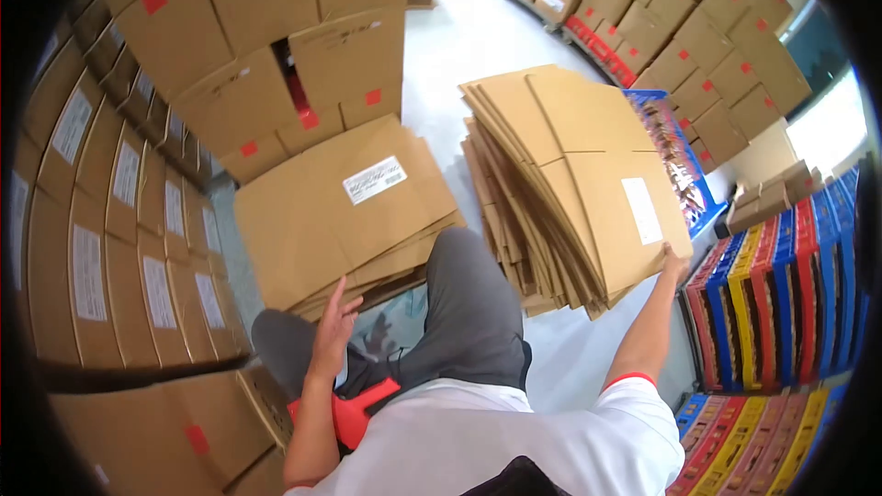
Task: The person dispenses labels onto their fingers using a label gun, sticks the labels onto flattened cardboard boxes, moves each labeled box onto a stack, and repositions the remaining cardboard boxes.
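Observation:
My right hand [675, 266] is closed on the near right corner of a flattened cardboard box [602, 188] with a white label. That box lies on top of a tall, leaning stack of flattened boxes [514, 230]. My left hand [335, 326] is held over my lap with its fingers apart and nothing in it. Just beyond it lies a lower pile of flattened boxes [322, 211], its top one bearing a printed label [375, 180]. A red plastic object [354, 413] rests at my waist, partly hidden by my left forearm and shirt.
Closed cartons with red tape [358, 64] are stacked ahead, and labelled cartons [83, 220] line the left. At right stand a blue crate [703, 193] of small packed items and stacked coloured crates [781, 285]. More cartons [707, 55] stand farther back.

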Demonstrator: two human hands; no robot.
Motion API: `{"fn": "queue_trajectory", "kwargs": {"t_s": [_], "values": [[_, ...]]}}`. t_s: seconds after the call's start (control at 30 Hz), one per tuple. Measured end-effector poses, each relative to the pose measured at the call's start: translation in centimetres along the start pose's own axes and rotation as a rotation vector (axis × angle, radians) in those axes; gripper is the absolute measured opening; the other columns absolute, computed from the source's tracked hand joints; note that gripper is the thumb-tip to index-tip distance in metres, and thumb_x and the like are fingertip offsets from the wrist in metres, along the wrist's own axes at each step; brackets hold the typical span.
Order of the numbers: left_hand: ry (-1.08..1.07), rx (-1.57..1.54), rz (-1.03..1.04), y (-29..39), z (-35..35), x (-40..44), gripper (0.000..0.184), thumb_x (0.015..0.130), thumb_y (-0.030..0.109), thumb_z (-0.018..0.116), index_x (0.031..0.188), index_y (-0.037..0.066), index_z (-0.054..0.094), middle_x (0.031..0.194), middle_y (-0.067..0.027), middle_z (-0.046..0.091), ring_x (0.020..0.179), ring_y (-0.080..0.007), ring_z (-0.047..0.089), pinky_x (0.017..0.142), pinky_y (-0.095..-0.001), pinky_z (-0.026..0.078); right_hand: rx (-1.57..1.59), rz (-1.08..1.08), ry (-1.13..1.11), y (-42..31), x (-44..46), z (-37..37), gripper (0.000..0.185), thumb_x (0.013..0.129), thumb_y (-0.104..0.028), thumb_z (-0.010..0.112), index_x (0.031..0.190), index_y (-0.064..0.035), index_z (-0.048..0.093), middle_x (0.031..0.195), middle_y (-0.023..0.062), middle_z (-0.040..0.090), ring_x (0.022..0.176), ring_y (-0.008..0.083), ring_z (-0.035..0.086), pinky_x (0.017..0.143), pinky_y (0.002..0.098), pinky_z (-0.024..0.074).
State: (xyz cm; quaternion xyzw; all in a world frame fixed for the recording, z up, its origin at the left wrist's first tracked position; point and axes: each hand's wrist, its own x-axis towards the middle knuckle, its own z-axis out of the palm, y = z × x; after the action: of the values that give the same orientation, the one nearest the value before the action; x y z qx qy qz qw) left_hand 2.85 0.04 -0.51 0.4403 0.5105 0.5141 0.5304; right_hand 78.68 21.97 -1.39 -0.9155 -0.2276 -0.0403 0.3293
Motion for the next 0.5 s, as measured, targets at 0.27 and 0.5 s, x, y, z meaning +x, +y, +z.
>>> {"fn": "queue_trajectory", "kwargs": {"t_s": [0.27,0.5], "values": [[0.03,0.052,0.009,-0.1,-0.3,-0.9,0.081,0.106,0.051,0.057,0.167,0.006,0.026,0.167,-0.0109,0.036,0.138,-0.024,0.053,0.11,-0.0359,0.042,0.78,0.085,0.021,2.3,4.2,2.5,0.043,0.092,0.003,0.069,0.136,0.003,0.066,0.12,0.0165,0.074,0.102,0.0235,0.072,0.089,0.0352,0.058],[0.053,0.033,0.025,0.3,-0.3,-0.9,0.086,0.104,0.057,0.056,0.166,0.005,0.027,0.171,-0.0111,0.031,0.141,-0.0285,0.052,0.114,-0.0448,0.041,0.998,0.157,-0.133,4.4,3.5,-0.5,0.061,0.094,0.009,0.06,0.153,-0.0004,0.05,0.131,0.0186,0.069,0.108,0.0271,0.072,0.092,0.0352,0.0573]]}}
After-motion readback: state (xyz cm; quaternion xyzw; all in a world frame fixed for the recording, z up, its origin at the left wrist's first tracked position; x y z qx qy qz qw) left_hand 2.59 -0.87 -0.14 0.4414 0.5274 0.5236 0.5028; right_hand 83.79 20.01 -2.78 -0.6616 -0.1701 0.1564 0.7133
